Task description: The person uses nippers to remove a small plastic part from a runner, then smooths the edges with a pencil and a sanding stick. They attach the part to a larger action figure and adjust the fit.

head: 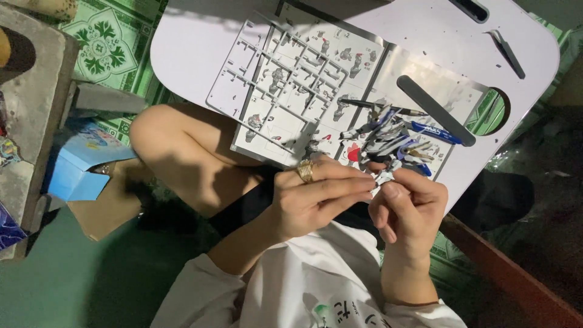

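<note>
- Head view looks down on a seated person's two hands, meeting just right of the frame's centre, above a white shirt.
- Left hand, wearing a gold ring, has its fingers pressed together and stretched toward the right, their tips pinching a small white part.
- Right hand is curled, thumb and forefinger closed on the same small white part from the other side.
- Just above the hands, at the near edge of a white lap table, lies a partly built model figure in white, blue and grey with a red spot.
- Grey parts frame lies on an open instruction sheet, upper centre.
- Dark grey flat file lies slantwise right of the frame; tweezers sit near the upper right.
- Blue box rests on the floor at the left, beside the bare knee.
</note>
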